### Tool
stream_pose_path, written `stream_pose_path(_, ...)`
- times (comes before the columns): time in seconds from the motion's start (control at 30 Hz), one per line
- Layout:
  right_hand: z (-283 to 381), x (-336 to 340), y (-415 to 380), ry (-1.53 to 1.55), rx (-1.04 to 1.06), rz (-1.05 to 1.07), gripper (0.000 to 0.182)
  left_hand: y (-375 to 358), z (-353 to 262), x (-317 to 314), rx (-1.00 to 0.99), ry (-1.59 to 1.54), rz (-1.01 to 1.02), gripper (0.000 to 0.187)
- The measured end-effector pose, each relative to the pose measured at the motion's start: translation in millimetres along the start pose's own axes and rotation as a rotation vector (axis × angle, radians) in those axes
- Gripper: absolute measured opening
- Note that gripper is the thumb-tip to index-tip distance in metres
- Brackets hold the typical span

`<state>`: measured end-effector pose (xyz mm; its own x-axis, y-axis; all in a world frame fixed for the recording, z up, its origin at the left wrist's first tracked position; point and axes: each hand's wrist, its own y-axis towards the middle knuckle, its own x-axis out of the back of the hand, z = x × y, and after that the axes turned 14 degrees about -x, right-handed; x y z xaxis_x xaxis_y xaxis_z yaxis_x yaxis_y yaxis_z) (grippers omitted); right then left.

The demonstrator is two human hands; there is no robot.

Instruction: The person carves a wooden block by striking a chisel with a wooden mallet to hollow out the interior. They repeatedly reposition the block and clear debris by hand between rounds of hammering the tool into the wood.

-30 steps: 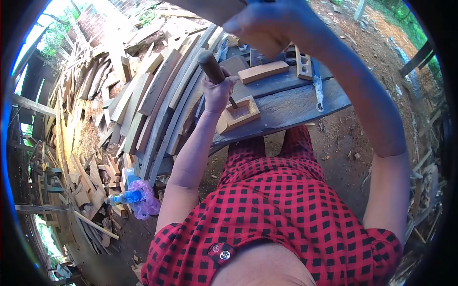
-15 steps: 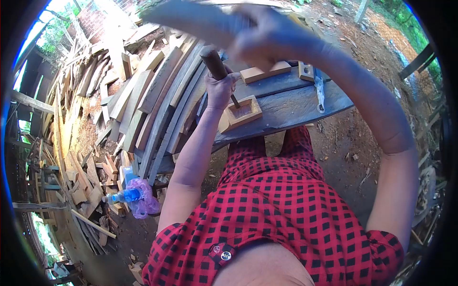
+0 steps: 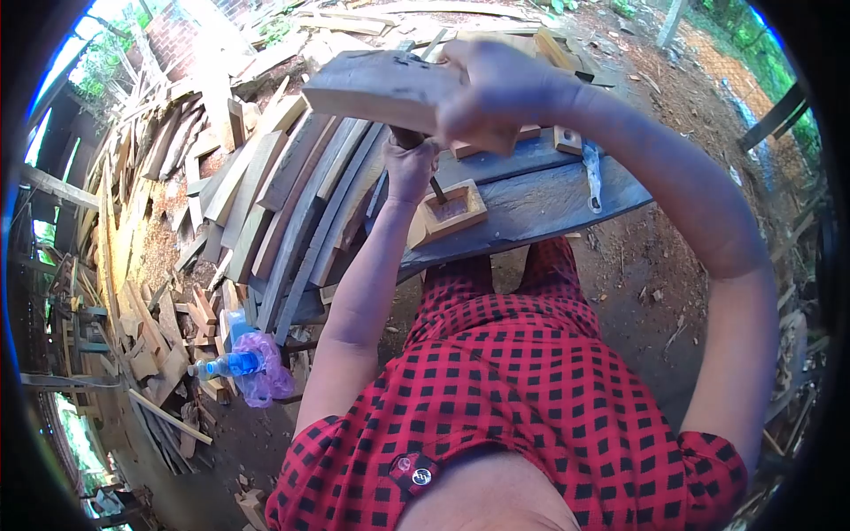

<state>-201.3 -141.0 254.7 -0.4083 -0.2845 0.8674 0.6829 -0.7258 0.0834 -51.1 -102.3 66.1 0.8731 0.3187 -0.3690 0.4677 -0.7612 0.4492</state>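
Note:
My left hand (image 3: 410, 170) is wrapped round the handle of a chisel (image 3: 437, 189), held nearly upright. Its blade reaches down into the square recess of a small wooden block (image 3: 445, 228) lying on the bench. In my right hand (image 3: 505, 84), smeared by motion, is a thick length of timber (image 3: 381, 88) gripped by one end. The timber's other end lies across the top of the chisel handle in this view and hides it.
The plank bench (image 3: 549, 203) carries a small block with a hole (image 3: 567, 139) and a narrow tool (image 3: 593, 177). Stacked boards (image 3: 292, 217) fill the left side. A plastic bottle (image 3: 235, 364) and a purple bag (image 3: 279, 379) are lower left.
My right hand has swung the timber down from above onto or close over the chisel's top. The left hand, chisel and recessed block hold nearly the same place.

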Motion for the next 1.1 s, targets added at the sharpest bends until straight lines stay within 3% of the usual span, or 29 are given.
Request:
stream_pose_path(0.07,14.6,27.1,-1.4,0.197,-0.087,0.091,0.067,-1.1,1.8,6.3,0.017,0.017,0.035,0.015)
stream_pose_path(0.13,31.4,72.0,-14.9,0.475,-0.067,0.289,0.080,-0.6,3.3,10.4,0.033,0.033,0.071,0.014)
stream_pose_path(0.2,30.3,56.8,-18.4,0.742,-0.003,0.016,0.077,0.2,2.9,10.8,0.038,0.034,0.081,0.014)
stream_pose_path(0.3,-1.4,7.2,-7.2,0.567,0.096,-0.128,0.068,0.3,0.4,9.3,0.033,0.028,0.085,0.015)
stream_pose_path(0.33,-22.9,-5.7,2.9,0.199,0.098,-0.011,0.065,0.4,1.7,8.6,0.031,0.028,0.087,0.015)
stream_pose_path(0.4,-24.7,-17.5,-8.6,0.183,-0.097,0.040,0.074,-0.9,3.6,6.4,0.044,0.006,0.006,0.015)
stream_pose_path(0.43,-27.4,-12.6,-9.4,0.180,-0.096,0.038,0.074,-0.3,4.9,5.9,0.041,0.003,0.006,0.015)
stream_pose_path(0.5,-26.5,-3.4,-16.0,0.564,-0.218,0.172,0.082,-7.4,-0.9,9.3,-0.012,0.047,0.056,0.015)
stream_pose_path(0.6,-32.5,-13.1,-32.5,0.747,-0.234,0.060,0.087,-14.7,-10.0,17.5,-0.056,-0.033,-0.096,0.016)
stream_pose_path(0.7,-41.8,-20.8,-43.9,0.761,-0.239,-0.090,0.088,-23.7,-9.4,12.7,-0.120,-0.049,-0.208,0.017)
stream_pose_path(0.8,-45.6,-18.4,-51.8,0.824,-0.238,-0.097,0.087,-22.9,-7.6,16.5,-0.143,-0.063,-0.264,0.018)
stream_pose_path(0.87,-45.5,-10.8,-55.9,0.830,-0.213,-0.096,0.087,-16.9,-14.8,20.3,-0.074,-0.084,-0.042,0.017)
stream_pose_path(0.93,-44.9,-5.1,-58.6,0.840,-0.193,-0.093,0.086,-12.5,-24.0,15.3,-0.078,-0.107,0.017,0.017)
stream_pose_path(1.0,-44.6,-3.5,-61.2,0.836,-0.070,-0.222,0.073,-13.6,-29.0,11.4,-0.076,-0.129,0.071,0.018)
stream_pose_path(1.1,-45.9,-1.1,-66.5,0.785,-0.066,-0.241,0.073,-12.5,-28.0,11.4,-0.096,-0.070,0.103,0.017)
